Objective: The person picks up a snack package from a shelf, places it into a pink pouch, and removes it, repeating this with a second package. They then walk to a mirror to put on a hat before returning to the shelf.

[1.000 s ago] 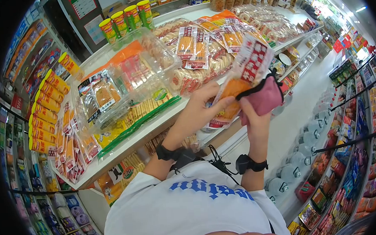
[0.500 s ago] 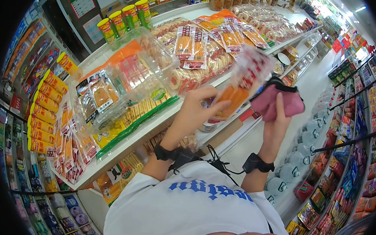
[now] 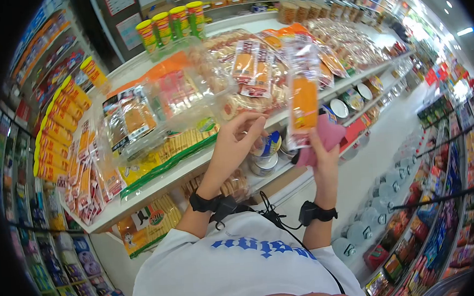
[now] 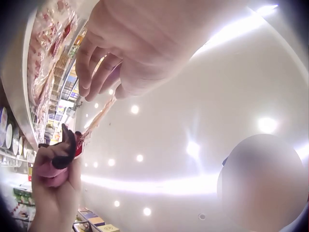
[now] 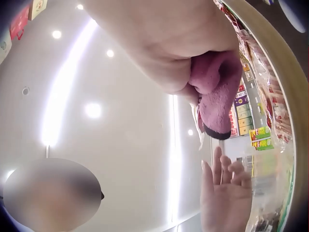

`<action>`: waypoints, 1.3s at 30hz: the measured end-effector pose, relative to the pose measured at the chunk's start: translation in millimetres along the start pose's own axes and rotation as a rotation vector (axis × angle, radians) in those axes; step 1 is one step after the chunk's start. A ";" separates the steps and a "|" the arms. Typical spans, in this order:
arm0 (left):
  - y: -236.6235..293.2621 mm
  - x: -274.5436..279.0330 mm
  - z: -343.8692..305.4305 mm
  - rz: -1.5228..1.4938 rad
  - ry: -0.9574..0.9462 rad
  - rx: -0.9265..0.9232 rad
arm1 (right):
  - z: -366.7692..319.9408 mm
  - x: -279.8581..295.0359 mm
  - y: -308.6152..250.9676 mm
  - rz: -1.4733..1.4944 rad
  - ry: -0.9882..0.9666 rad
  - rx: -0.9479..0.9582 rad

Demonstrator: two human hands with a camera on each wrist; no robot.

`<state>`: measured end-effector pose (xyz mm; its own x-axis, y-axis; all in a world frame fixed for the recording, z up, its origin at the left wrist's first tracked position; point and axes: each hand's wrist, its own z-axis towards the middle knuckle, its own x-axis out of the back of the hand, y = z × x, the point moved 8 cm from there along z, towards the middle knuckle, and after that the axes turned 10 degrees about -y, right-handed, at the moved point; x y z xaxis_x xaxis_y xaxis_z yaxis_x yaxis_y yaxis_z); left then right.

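Note:
In the head view my right hand holds a pink cloth with dark edging, and its thumb pinches the lower end of a clear snack packet with an orange filling. The packet stands upright in front of the counter's edge. The cloth hangs folded below the palm in the right wrist view, fuzzy and pink. My left hand is off the packet, near the front edge of the counter, fingers loosely bent with nothing in them. The left wrist view shows those bent fingers from below.
On the white counter lie similar orange packets, a clear plastic box and bags of round biscuits. Yellow canisters line its left end. Tins stand on the shelf below. Water jugs line the floor at right.
My left hand has let go of the packet and drawn back to the left. The packet, now in my right hand with the cloth, has turned more upright; the right hand has moved back leftward.

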<state>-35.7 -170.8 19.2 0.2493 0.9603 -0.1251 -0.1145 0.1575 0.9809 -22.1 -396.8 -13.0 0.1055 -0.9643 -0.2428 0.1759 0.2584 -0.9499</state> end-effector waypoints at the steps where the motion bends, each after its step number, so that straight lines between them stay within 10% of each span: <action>1: 3.8 6.9 -3.3 0.022 0.024 -0.030 | 17.6 5.9 -0.2 0.039 -0.037 0.022; 6: 21.0 43.0 -25.2 0.134 0.128 -0.118 | 129.6 46.4 -8.1 0.047 0.061 0.209; 9: 45.6 76.2 -47.0 0.247 0.304 -0.213 | 156.1 64.1 22.4 0.045 0.129 -0.006; 15: 93.5 175.2 -103.8 0.556 0.722 -0.275 | 80.3 45.7 45.2 0.052 0.036 -0.041; 21: 77.5 269.6 -92.9 1.442 0.855 0.307 | 14.9 46.4 51.2 0.082 0.052 -0.119; 25: 29.2 304.3 -84.8 1.382 0.871 0.537 | -7.7 35.3 32.5 0.110 0.104 -0.121; 34: 106.5 228.5 -110.1 1.375 1.173 -0.213 | -13.0 3.0 31.5 0.233 0.006 -0.148; 39: 128.1 107.3 -71.0 1.042 0.683 -0.408 | -19.9 -45.5 20.1 0.379 -0.104 -0.129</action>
<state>-91.9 -31.3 120.8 -0.6532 0.5759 0.4916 -0.2672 -0.7828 0.5621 -42.9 -348.9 -25.0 0.2391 -0.7897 -0.5650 -0.0182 0.5781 -0.8157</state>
